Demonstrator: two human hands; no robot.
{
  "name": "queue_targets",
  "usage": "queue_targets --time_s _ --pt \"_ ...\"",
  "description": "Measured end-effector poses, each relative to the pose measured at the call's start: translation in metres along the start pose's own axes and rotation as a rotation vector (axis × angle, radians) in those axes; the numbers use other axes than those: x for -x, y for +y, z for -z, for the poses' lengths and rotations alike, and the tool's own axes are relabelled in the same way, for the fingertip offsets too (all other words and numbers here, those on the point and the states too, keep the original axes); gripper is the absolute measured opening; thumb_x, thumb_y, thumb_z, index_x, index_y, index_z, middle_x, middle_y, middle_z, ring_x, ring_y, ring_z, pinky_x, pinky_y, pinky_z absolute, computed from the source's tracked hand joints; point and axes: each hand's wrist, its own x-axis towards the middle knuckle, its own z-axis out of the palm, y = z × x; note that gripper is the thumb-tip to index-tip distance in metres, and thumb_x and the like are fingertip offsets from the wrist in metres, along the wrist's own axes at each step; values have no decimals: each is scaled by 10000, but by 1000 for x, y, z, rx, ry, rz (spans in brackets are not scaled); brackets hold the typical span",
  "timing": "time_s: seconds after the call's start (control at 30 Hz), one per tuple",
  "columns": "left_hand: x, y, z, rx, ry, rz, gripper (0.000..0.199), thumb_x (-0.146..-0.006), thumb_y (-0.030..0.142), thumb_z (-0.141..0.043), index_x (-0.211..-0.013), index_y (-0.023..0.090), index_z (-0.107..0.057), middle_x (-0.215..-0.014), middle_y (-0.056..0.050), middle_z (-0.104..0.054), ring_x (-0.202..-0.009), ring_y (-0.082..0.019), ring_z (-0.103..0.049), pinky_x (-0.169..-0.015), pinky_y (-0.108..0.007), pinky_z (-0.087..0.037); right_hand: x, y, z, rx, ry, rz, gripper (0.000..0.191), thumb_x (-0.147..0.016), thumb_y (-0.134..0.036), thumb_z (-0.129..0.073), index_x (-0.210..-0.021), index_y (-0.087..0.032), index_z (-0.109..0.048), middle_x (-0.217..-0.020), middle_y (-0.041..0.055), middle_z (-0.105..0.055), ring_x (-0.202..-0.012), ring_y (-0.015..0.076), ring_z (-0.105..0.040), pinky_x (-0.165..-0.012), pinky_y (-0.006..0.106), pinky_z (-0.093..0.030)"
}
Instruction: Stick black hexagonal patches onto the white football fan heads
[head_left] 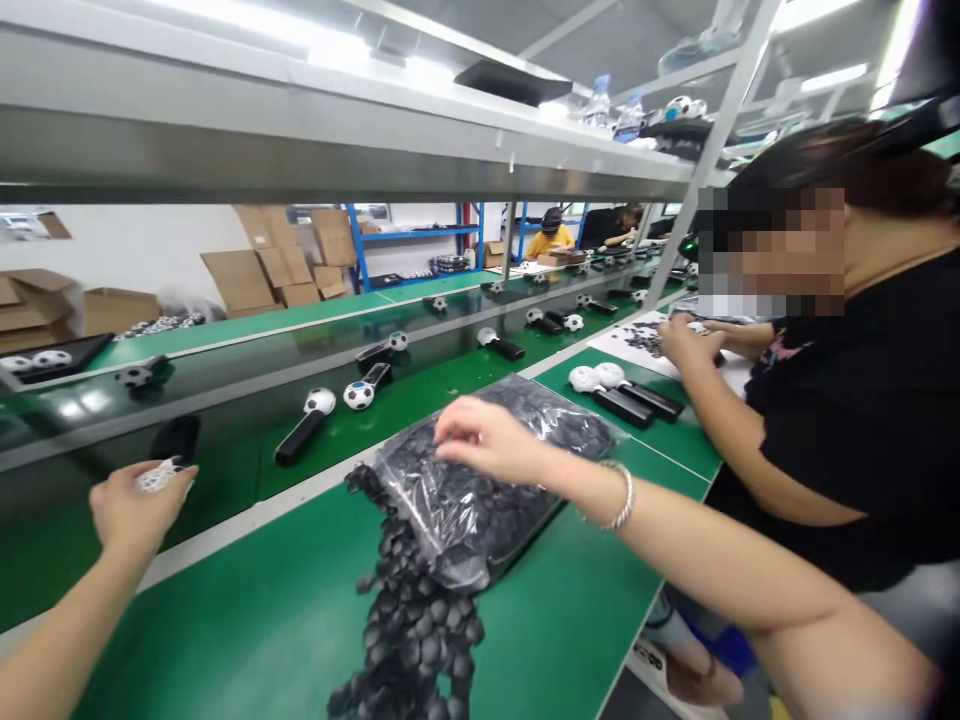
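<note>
My left hand (135, 510) grips a white-headed item with a black handle (176, 438) by its ball-shaped head, over the green belt at the left. My right hand (487, 440), a silver bracelet on its wrist, is above a clear plastic bag (495, 510) full of black pieces. Its fingers are curled together, and whatever may be in them is hidden. From the bag's open end, a pile of small black rounded pieces (420, 620) spreads across the green table (247, 620).
Several football-headed items with black handles lie along the belt (420, 420). Two white-headed ones (622, 390) rest on the table beyond the bag. A co-worker in black (847, 400) sits close on my right. A metal shelf (337, 130) spans overhead.
</note>
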Motion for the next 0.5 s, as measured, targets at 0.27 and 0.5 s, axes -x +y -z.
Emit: queue_targets --time_s 0.27,0.5 --pt "-28 88 -50 -354 -137 -119 703 -653 651 -497 -1140 143 -481 -1241 -149 -490 -1183 -389 -392 -961 -479 -330 -90 205 104 536 -104 -667 424 -737 -343 -646 -1100 -140 -561 -1097 118 -563 -977 213 -561 -840 285 -425" --pt "-50 147 -132 -137 -560 125 611 -491 338 -705 -1032 105 -540 -936 -122 -646 -844 -287 -622 -671 -323 -481 -90 330 99 650 -176 -1015 562 -735 -382 -635 -1192 -101 -468 -1190 197 -492 -1099 324 -485 -879 398 -393"
